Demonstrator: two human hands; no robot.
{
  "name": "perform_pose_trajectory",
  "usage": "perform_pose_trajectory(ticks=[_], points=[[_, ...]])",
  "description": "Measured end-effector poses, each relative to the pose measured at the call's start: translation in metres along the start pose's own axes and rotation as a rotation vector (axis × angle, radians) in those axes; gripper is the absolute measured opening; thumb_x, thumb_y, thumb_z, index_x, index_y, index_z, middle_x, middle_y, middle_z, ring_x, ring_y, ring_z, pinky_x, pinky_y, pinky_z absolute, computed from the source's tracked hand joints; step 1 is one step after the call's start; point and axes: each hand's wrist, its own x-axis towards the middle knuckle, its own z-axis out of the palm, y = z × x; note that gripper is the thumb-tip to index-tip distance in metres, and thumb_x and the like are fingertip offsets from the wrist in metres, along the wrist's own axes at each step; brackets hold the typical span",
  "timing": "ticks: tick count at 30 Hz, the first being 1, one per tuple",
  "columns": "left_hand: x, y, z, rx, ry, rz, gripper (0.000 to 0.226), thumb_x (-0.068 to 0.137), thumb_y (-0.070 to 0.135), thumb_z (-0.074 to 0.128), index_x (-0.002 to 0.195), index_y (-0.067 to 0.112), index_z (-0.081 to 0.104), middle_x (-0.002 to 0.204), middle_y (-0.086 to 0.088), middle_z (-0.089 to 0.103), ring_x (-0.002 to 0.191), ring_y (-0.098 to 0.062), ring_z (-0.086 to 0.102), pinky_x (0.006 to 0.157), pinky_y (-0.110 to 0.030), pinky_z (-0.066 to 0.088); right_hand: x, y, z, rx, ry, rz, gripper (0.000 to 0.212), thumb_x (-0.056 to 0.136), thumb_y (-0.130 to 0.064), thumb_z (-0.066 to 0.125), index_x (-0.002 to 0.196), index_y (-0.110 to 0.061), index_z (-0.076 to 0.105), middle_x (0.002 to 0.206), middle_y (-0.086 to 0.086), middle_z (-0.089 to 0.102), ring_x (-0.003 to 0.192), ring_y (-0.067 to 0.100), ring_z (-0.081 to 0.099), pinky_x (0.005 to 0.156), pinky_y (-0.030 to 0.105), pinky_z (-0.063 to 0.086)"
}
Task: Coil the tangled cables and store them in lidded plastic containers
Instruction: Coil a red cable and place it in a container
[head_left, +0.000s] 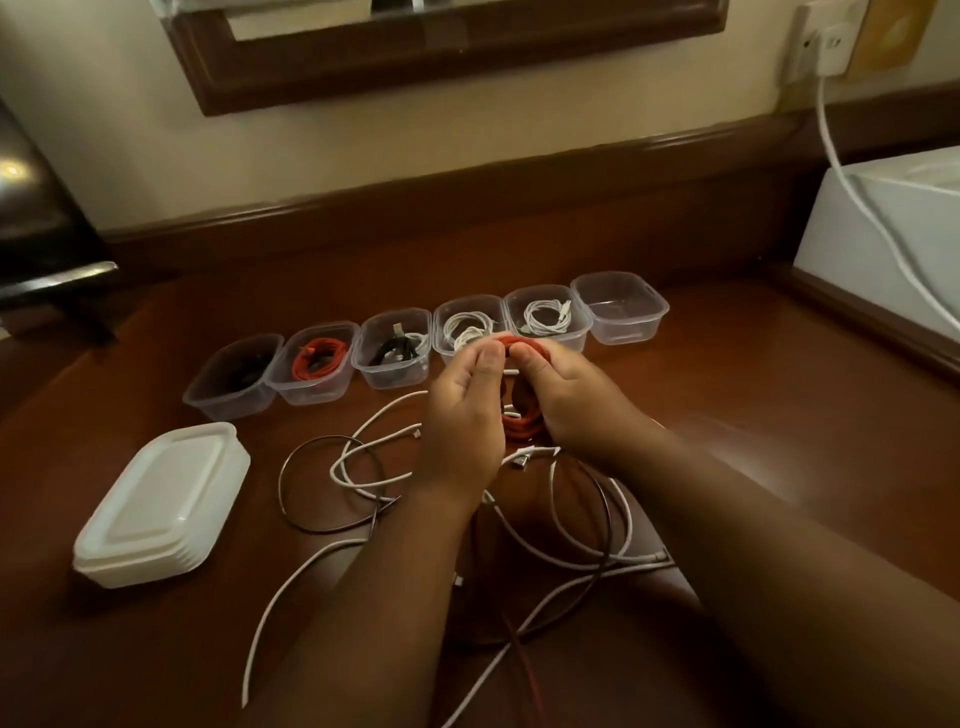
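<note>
2 hands, left hand (465, 410) and right hand (574, 400), grip the coiled red braided cable (522, 423) to keep its loops from springing before it goes into the empty clear plastic container (621, 312).

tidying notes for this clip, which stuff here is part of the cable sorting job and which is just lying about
Part of the job:
- red cable, held as a coil by left hand and right hand
- loose cables on the table
- row of containers, the far right one empty
- stack of lids

Just lying about:
- wall charger and its white cord
- white box
</note>
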Motion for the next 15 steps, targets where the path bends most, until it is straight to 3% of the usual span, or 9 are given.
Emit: perform_pose_trajectory(ticks=[3, 6, 8, 9, 11, 13, 15], points=[[0.007, -0.012, 0.004, -0.077, -0.017, -0.072, 0.034, 0.101, 0.042, 0.048, 0.12, 0.021, 0.067, 0.115, -0.003, 0.071, 0.109, -0.017, 0.068, 0.097, -0.043, 0.054, 0.009, 0.022, 0.001, -0.025, 0.049, 0.041, 0.033, 0.103, -0.044, 0.041, 0.112, -0.02, 0.062, 0.097, 0.004, 0.069, 0.092, 0.022, 0.067, 0.089, 0.05, 0.054], [0.005, -0.02, 0.003, -0.122, 0.009, -0.095, 0.037, 0.099, 0.044, 0.044, 0.12, 0.023, 0.067, 0.114, -0.002, 0.072, 0.108, -0.016, 0.068, 0.094, -0.038, 0.055, 0.014, 0.033, -0.002, 0.026, 0.096, 0.049, 0.032, 0.103, -0.045, 0.04, 0.104, -0.024, 0.063, 0.081, -0.002, 0.066, 0.077, 0.017, 0.064, 0.078, 0.044, 0.055], [0.004, -0.019, 0.001, -0.159, 0.021, -0.094, 0.033, 0.106, 0.029, 0.039, 0.121, 0.02, 0.066, 0.114, -0.003, 0.072, 0.107, -0.017, 0.069, 0.093, -0.039, 0.056, 0.014, 0.035, -0.005, 0.068, 0.117, 0.033, 0.032, 0.103, -0.045, 0.04, 0.106, -0.024, 0.064, 0.076, -0.009, 0.064, 0.072, 0.009, 0.062, 0.071, 0.036, 0.051], [0.003, -0.019, 0.0, -0.182, 0.013, -0.097, 0.032, 0.106, 0.021, 0.037, 0.121, 0.017, 0.065, 0.111, -0.004, 0.073, 0.103, -0.017, 0.07, 0.089, -0.037, 0.057, 0.013, 0.034, -0.006, 0.094, 0.125, 0.029, 0.033, 0.103, -0.044, 0.04, 0.107, -0.024, 0.064, 0.075, -0.011, 0.064, 0.071, 0.005, 0.062, 0.07, 0.032, 0.049], [0.003, -0.018, -0.003, -0.226, -0.018, -0.096, 0.027, 0.105, 0.013, 0.038, 0.117, 0.013, 0.062, 0.092, 0.0, 0.075, 0.082, -0.012, 0.072, 0.068, -0.026, 0.059, 0.011, 0.032, -0.006, 0.128, 0.116, 0.007, 0.036, 0.101, -0.047, 0.04, 0.11, -0.023, 0.065, 0.076, -0.008, 0.064, 0.07, 0.007, 0.061, 0.069, 0.032, 0.049], [0.002, -0.017, -0.006, -0.286, -0.035, -0.099, 0.023, 0.104, 0.01, 0.038, 0.11, 0.012, 0.06, 0.074, 0.003, 0.071, 0.061, -0.005, 0.065, 0.048, -0.016, 0.048, 0.007, 0.029, -0.006, 0.178, 0.08, -0.014, 0.045, 0.097, -0.054, 0.04, 0.108, -0.018, 0.064, 0.073, -0.002, 0.06, 0.065, 0.013, 0.057, 0.065, 0.036, 0.05], [0.001, -0.014, -0.008, -0.357, -0.044, -0.125, 0.022, 0.102, 0.009, 0.039, 0.104, 0.011, 0.061, 0.068, 0.003, 0.068, 0.054, -0.005, 0.061, 0.043, -0.015, 0.043, 0.004, 0.026, -0.007, 0.225, 0.061, -0.025, 0.048, 0.098, -0.053, 0.039, 0.099, -0.011, 0.062, 0.069, 0.0, 0.057, 0.061, 0.016, 0.054, 0.062, 0.039, 0.048]])
